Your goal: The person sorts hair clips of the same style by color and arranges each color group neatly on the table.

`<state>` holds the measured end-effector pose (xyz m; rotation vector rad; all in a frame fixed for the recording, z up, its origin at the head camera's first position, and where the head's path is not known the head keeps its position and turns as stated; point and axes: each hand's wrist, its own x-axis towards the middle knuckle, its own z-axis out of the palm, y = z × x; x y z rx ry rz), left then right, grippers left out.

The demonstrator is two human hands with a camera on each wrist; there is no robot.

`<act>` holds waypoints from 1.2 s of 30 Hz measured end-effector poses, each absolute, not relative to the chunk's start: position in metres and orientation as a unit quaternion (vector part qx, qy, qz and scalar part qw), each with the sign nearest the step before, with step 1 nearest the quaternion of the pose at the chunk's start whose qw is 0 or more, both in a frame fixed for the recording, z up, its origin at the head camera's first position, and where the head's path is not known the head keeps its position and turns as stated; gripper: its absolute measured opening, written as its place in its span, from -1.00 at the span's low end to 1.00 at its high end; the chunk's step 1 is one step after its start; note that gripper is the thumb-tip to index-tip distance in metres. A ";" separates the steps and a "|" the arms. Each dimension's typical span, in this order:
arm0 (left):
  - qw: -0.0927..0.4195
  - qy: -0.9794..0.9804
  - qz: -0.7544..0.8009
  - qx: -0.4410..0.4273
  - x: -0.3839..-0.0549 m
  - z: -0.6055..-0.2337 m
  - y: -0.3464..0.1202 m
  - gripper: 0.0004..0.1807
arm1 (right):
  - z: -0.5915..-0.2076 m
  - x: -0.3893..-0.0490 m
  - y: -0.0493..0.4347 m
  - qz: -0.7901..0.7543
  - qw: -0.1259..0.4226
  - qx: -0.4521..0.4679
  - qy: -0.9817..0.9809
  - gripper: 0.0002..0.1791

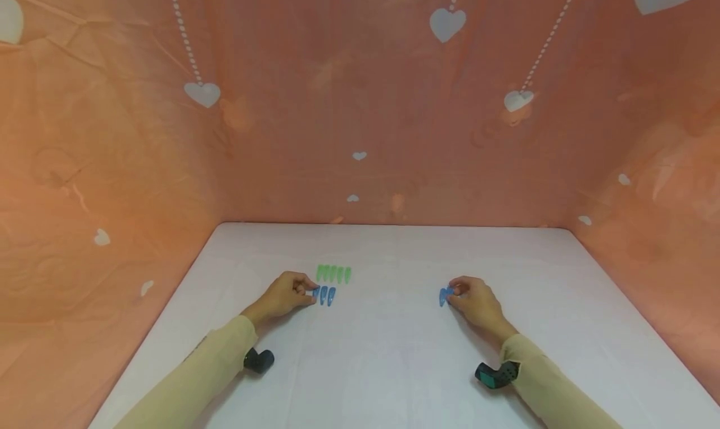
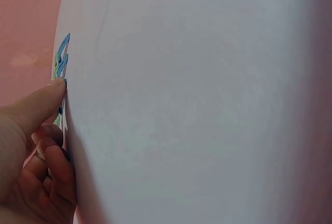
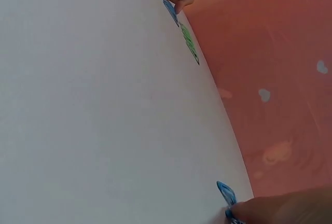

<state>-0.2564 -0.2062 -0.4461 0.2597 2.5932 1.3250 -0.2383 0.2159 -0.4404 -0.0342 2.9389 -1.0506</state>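
On the left of the white table, my left hand point(image 1: 288, 293) pinches the leftmost of three blue hair clips point(image 1: 324, 295) between thumb and fingers. The other two lie side by side just right of it. Behind them is a row of several green hair clips point(image 1: 334, 273). Farther right, my right hand point(image 1: 475, 302) pinches a blue clip, mostly covered by the fingers, with another blue hair clip point(image 1: 442, 297) just left of it. In the right wrist view, the thumb and a blue clip point(image 3: 226, 192) show at the bottom edge.
The white table point(image 1: 382, 360) has an orange cloth point(image 1: 337, 104) with white hearts behind and at both sides. Each wrist bears a dark camera, one on the left point(image 1: 259, 361) and one on the right point(image 1: 497, 375). A wide stretch of table separates the hands.
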 end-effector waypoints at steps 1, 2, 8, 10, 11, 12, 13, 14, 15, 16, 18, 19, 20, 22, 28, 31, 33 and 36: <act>0.109 0.883 0.449 0.088 -0.257 -0.446 -0.207 -0.72 | -0.440 -0.238 0.216 -0.334 0.007 -0.012 0.942 -0.65; 0.109 0.882 0.449 0.087 -0.257 -0.446 -0.207 -0.72 | -0.439 -0.238 0.215 -0.332 0.003 -0.013 0.943 -0.66; 0.109 0.883 0.449 0.087 -0.257 -0.447 -0.208 -0.72 | -0.439 -0.239 0.218 -0.346 -0.004 -0.023 0.938 -0.65; 0.108 0.883 0.448 0.088 -0.257 -0.447 -0.208 -0.72 | -0.440 -0.240 0.220 -0.352 -0.002 -0.027 0.936 -0.64; 0.108 0.884 0.447 0.087 -0.258 -0.447 -0.208 -0.72 | -0.440 -0.240 0.220 -0.356 -0.003 -0.028 0.934 -0.64; 0.108 0.884 0.447 0.086 -0.258 -0.448 -0.207 -0.72 | -0.440 -0.241 0.221 -0.362 -0.003 -0.031 0.932 -0.64; 0.107 0.884 0.447 0.087 -0.258 -0.447 -0.207 -0.72 | -0.440 -0.241 0.222 -0.367 -0.004 -0.032 0.930 -0.64; 0.108 0.883 0.449 0.085 -0.258 -0.447 -0.207 -0.72 | -0.440 -0.241 0.222 -0.373 -0.004 -0.035 0.927 -0.64; 0.107 0.883 0.449 0.085 -0.257 -0.447 -0.207 -0.72 | -0.440 -0.241 0.223 -0.379 -0.004 -0.036 0.925 -0.63; 0.107 0.883 0.450 0.085 -0.257 -0.447 -0.207 -0.72 | -0.440 -0.241 0.223 -0.384 -0.005 -0.037 0.923 -0.62; 0.105 0.882 0.451 0.089 -0.257 -0.447 -0.207 -0.72 | -0.441 -0.241 0.224 -0.396 -0.006 -0.036 0.918 -0.60; 0.103 0.882 0.451 0.092 -0.257 -0.447 -0.207 -0.72 | -0.441 -0.241 0.224 -0.399 -0.007 -0.035 0.916 -0.60; 0.102 0.881 0.453 0.092 -0.257 -0.448 -0.207 -0.72 | -0.441 -0.241 0.223 -0.405 -0.007 -0.036 0.914 -0.59; 0.101 0.881 0.452 0.096 -0.257 -0.448 -0.207 -0.72 | -0.440 -0.241 0.222 -0.419 -0.006 -0.036 0.907 -0.58; 0.104 0.879 0.455 0.096 -0.257 -0.447 -0.208 -0.72 | -0.434 -0.239 0.213 -0.484 0.013 -0.037 0.874 -0.58; 0.105 0.879 0.455 0.097 -0.257 -0.448 -0.208 -0.72 | -0.433 -0.240 0.207 -0.508 0.024 -0.036 0.860 -0.58; 0.105 0.879 0.456 0.096 -0.258 -0.448 -0.208 -0.71 | -0.432 -0.240 0.203 -0.524 0.031 -0.031 0.851 -0.58; 0.106 0.878 0.458 0.096 -0.258 -0.448 -0.208 -0.71 | -0.432 -0.240 0.198 -0.546 0.040 -0.024 0.837 -0.58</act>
